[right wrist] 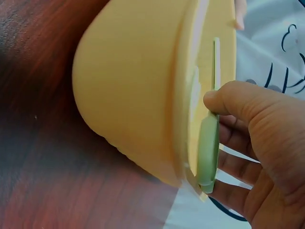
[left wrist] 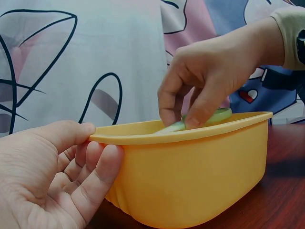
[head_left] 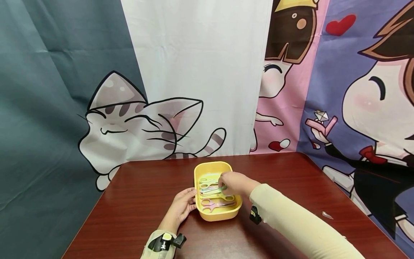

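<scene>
A yellow plastic basin (head_left: 220,216) stands on the table with several scissors lying in it. My left hand (head_left: 182,205) holds its left side, thumb on the rim and fingers beneath the lip in the left wrist view. Over the basin's right side, my right hand (head_left: 237,182) pinches a pair of green-handled scissors (right wrist: 208,148) between thumb and fingers. Its handle shows just above the rim, its pale blade pointing across the basin. Pink-purple scissors (head_left: 208,205) lie at the near end, with yellow scissors (head_left: 223,196) behind them. The things under my right hand are partly hidden.
The dark red wooden table (head_left: 145,187) extends around the basin. Towards its right edge lies a small clear scrap (head_left: 327,215). A printed cloth (head_left: 200,64) with cartoon figures hangs behind the table.
</scene>
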`<state>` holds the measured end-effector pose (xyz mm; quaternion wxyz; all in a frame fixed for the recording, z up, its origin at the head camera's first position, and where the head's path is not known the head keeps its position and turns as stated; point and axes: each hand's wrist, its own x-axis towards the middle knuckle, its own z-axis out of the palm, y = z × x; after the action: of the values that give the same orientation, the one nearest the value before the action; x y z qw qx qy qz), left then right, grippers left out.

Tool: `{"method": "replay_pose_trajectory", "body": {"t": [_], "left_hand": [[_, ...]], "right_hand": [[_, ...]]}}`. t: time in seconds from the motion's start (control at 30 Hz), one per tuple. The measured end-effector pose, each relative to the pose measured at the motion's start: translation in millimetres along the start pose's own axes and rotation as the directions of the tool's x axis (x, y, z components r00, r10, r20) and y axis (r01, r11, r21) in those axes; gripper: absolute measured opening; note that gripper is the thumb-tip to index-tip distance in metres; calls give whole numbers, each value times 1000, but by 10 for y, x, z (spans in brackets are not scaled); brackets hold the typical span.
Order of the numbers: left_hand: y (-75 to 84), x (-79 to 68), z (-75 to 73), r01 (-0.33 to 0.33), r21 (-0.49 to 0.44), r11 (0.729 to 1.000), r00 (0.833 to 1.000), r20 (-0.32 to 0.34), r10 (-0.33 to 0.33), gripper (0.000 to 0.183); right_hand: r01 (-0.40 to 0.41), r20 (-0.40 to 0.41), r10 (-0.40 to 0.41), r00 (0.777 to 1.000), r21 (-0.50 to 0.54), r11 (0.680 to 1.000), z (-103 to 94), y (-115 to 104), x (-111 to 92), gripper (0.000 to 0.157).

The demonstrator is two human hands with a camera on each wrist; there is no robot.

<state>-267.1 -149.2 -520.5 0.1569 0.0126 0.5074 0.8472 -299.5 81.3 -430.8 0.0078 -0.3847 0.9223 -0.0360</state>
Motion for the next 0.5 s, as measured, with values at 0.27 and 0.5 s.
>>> {"method": "replay_pose_trajectory", "body": {"t": [0.27,0.5], "left_hand": [[-1,-8,0,-3,-6,1000,1000,-6,2,42],[-1,-8,9,-25,-8,1000,1000,2,25,40]], "right_hand": [[32,-10,-32,999,-3,999,135,-74,59,9],[19,-10,-19,1000,-39,999,185,-131,55,17]]}}
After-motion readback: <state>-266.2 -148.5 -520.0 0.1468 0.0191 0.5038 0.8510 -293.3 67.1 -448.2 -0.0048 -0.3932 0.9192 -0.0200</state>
